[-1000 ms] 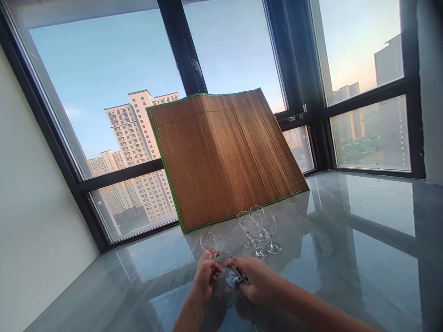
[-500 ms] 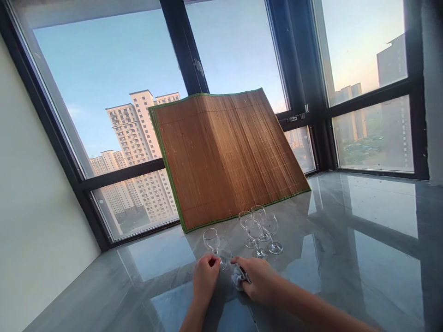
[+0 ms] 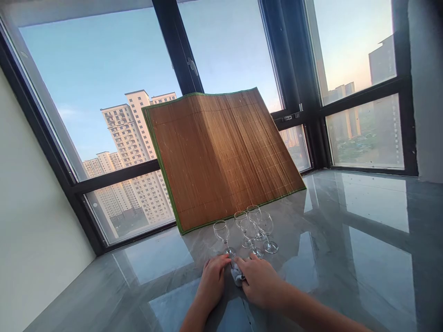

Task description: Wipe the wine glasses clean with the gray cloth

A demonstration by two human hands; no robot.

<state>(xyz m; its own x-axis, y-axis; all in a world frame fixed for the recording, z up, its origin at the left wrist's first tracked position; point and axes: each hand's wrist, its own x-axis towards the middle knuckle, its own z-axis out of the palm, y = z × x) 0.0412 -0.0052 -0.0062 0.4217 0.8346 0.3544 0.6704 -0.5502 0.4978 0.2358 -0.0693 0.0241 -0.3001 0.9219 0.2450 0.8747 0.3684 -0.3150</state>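
Observation:
A clear stemmed glass (image 3: 222,236) stands upright on the glossy grey surface (image 3: 346,258). My left hand (image 3: 212,282) rests just behind it, fingertips at or near its foot, fingers loosely apart; I cannot tell if they touch. My right hand (image 3: 260,283) presses a small grey cloth (image 3: 237,275) against the surface. The cloth lies between my two hands. A cluster of several more stemmed glasses (image 3: 255,228) stands just right of the single glass.
A brown bamboo mat (image 3: 221,152) with a green edge leans against the dark window frame (image 3: 180,55) behind the glasses. A pale wall (image 3: 31,230) runs along the left. Tall buildings show through the windows.
The single glass has moved away from me and to the right, and now stands next to the cluster. My left hand has let go of it. My right hand stays on the cloth.

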